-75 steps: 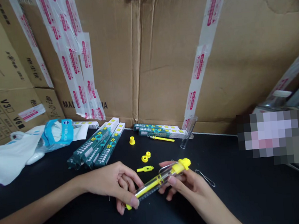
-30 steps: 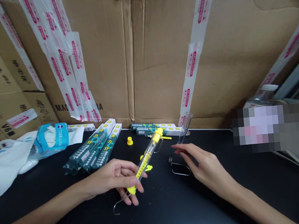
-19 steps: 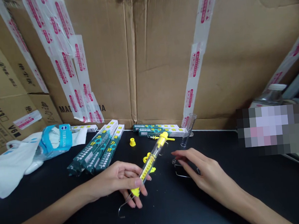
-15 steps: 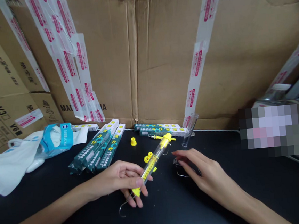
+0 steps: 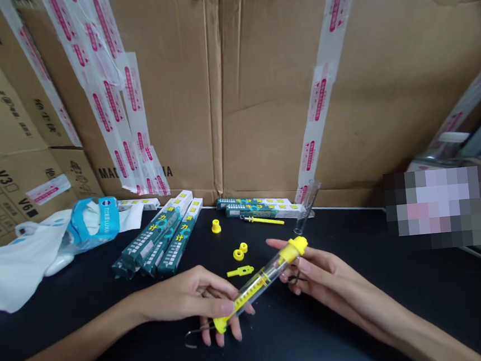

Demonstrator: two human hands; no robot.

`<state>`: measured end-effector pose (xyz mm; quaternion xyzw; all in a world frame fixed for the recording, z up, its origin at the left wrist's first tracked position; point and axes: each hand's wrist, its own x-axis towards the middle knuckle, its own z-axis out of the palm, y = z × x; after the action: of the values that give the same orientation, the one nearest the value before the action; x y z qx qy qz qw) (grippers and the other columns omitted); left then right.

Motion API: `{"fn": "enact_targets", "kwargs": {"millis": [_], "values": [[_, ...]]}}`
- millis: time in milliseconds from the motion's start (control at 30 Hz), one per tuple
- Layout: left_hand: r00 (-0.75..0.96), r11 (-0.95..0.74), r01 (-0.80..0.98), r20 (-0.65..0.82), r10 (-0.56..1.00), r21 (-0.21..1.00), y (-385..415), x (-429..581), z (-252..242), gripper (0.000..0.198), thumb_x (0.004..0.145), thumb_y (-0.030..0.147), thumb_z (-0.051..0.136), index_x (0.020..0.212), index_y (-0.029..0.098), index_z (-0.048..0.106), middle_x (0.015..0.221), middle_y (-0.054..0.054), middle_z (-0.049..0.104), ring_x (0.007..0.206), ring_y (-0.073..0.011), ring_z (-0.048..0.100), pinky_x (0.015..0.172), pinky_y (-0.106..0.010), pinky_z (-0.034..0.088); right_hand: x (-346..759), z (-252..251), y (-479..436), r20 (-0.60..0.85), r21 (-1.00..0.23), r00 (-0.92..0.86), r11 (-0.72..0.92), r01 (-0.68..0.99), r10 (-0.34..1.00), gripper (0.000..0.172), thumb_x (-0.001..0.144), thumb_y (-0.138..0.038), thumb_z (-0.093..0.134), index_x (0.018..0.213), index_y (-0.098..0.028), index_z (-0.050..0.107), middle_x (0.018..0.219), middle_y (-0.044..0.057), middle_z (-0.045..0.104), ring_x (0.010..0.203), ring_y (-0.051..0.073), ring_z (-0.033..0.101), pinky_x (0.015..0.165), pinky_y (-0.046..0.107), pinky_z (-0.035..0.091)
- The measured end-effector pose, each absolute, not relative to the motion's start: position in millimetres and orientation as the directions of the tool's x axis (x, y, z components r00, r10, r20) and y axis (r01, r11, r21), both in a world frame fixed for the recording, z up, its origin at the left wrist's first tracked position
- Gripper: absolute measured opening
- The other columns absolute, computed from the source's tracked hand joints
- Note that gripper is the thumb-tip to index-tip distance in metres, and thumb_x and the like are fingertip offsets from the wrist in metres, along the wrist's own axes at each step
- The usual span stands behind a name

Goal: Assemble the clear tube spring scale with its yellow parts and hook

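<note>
A tubular spring scale (image 5: 256, 287) with a clear barrel, yellow scale and yellow end caps slants up to the right. My left hand (image 5: 187, 297) grips its lower end between thumb and fingers. A wire hook (image 5: 191, 337) sticks out below that end. At the upper cap, my right hand (image 5: 328, 271) is closed, index finger behind and thumb against the near side. Some thin dark wire shows by its lower fingers; which part it belongs to I cannot tell. Beyond the barrel lie a flat yellow piece (image 5: 240, 271) and two small yellow rings (image 5: 239, 254).
A yellow cap (image 5: 216, 226), a yellow rod with a spring (image 5: 265, 221) and a clear tube (image 5: 307, 208) are farther back. Printed green boxes (image 5: 156, 235) lie at left, more (image 5: 259, 206) along the cardboard wall (image 5: 260, 117). A blue-white packet (image 5: 93, 224) sits far left.
The spring scale has tilted lower, its upper end swinging right. My right hand has come off the table area and closed at its upper cap. The flat yellow piece is now uncovered.
</note>
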<state>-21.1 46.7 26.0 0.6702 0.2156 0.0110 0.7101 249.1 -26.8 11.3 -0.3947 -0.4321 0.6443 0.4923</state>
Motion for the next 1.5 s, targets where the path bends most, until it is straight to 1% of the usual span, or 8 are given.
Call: {"fn": "enact_targets", "kwargs": {"millis": [200, 433, 567, 700, 1000, 1200, 1333, 1500], "values": [[0.892, 0.118, 0.277, -0.301, 0.337, 0.954, 45, -20, 27, 0.047, 0.089, 0.056, 0.066, 0.114, 0.017, 0.072, 0.083, -0.006, 0.075, 0.05, -0.0077, 0.061, 0.046, -0.015, 0.049, 255, 10, -23, -0.044, -0.902, -0.183, -0.117, -0.415, 0.982, 0.036, 0.075, -0.037, 0.086, 0.103, -0.016, 0.079, 0.072, 0.0, 0.057, 0.064, 0.008, 0.04, 0.057, 0.018, 0.04], [0.877, 0.128, 0.293, -0.32, 0.359, 0.947, 48, -21, 22, 0.052, 0.09, 0.059, 0.062, 0.121, 0.019, 0.069, 0.091, -0.006, 0.075, 0.044, -0.0043, 0.057, 0.04, -0.012, 0.046, 264, 17, -22, -0.09, -0.932, -0.063, -0.106, -0.347, 0.994, 0.035, 0.077, -0.035, 0.084, 0.109, -0.02, 0.079, 0.083, 0.003, 0.069, 0.073, 0.009, 0.056, 0.071, 0.017, 0.049], [0.865, 0.183, 0.317, -0.363, 0.347, 0.93, 51, -21, 20, 0.047, 0.078, 0.039, 0.082, 0.119, 0.021, 0.07, 0.099, -0.006, 0.075, 0.051, -0.005, 0.062, 0.047, -0.013, 0.053, 267, 19, -24, -0.101, -0.941, -0.034, -0.107, -0.322, 0.994, 0.039, 0.076, -0.033, 0.085, 0.113, -0.021, 0.078, 0.091, 0.005, 0.074, 0.074, 0.01, 0.061, 0.076, 0.018, 0.052], [0.865, 0.259, 0.317, -0.39, 0.316, 0.912, 55, -23, 22, 0.076, 0.057, 0.018, 0.094, 0.128, 0.023, 0.065, 0.107, -0.007, 0.075, 0.055, -0.0071, 0.064, 0.05, -0.016, 0.055, 273, 23, -22, -0.095, -0.964, 0.047, -0.081, -0.254, 0.994, 0.04, 0.072, -0.032, 0.087, 0.109, -0.02, 0.079, 0.095, 0.006, 0.077, 0.067, 0.009, 0.059, 0.067, 0.018, 0.053], [0.86, 0.295, 0.34, -0.422, 0.286, 0.893, 63, -28, 21, 0.062, 0.076, 0.03, 0.086, 0.132, 0.02, 0.063, 0.116, -0.013, 0.075, 0.058, -0.0064, 0.067, 0.053, -0.015, 0.055, 311, 34, -11, 0.019, -0.987, 0.242, 0.056, -0.149, 0.97, 0.037, 0.069, -0.029, 0.089, 0.103, -0.018, 0.081, 0.091, 0.007, 0.079, 0.058, 0.007, 0.054, 0.054, 0.013, 0.049], [0.857, 0.325, 0.337, -0.431, 0.283, 0.884, 63, -26, 24, 0.078, 0.078, 0.027, 0.086, 0.146, 0.021, 0.048, 0.118, -0.015, 0.074, 0.061, -0.0069, 0.068, 0.053, -0.014, 0.055, 312, 31, -9, -0.047, -0.972, 0.259, 0.016, -0.234, 0.965, 0.032, 0.068, -0.02, 0.087, 0.1, -0.019, 0.082, 0.098, 0.007, 0.079, 0.064, 0.009, 0.062, 0.057, 0.012, 0.055], [0.839, 0.368, 0.249, -0.389, 0.381, 0.896, 56, -24, 23, 0.104, 0.071, 0.017, 0.088, 0.155, 0.032, 0.028, 0.13, -0.016, 0.066, 0.059, -0.0079, 0.07, 0.051, -0.017, 0.056, 293, 25, -13, -0.161, -0.935, 0.11, -0.116, -0.336, 0.981, 0.033, 0.069, -0.016, 0.087, 0.102, -0.019, 0.081, 0.088, 0.005, 0.078, 0.063, 0.009, 0.064, 0.059, 0.012, 0.058], [0.832, 0.34, 0.215, -0.354, 0.427, 0.915, 54, -23, 20, 0.089, 0.06, 0.014, 0.091, 0.139, 0.028, 0.053, 0.127, -0.012, 0.064, 0.058, -0.0111, 0.072, 0.047, -0.019, 0.057, 269, 18, -18, -0.184, -0.882, 0.028, -0.153, -0.446, 0.982, 0.025, 0.079, -0.029, 0.081, 0.102, -0.019, 0.081, 0.096, 0.006, 0.077, 0.072, 0.012, 0.067, 0.071, 0.015, 0.059]]}}
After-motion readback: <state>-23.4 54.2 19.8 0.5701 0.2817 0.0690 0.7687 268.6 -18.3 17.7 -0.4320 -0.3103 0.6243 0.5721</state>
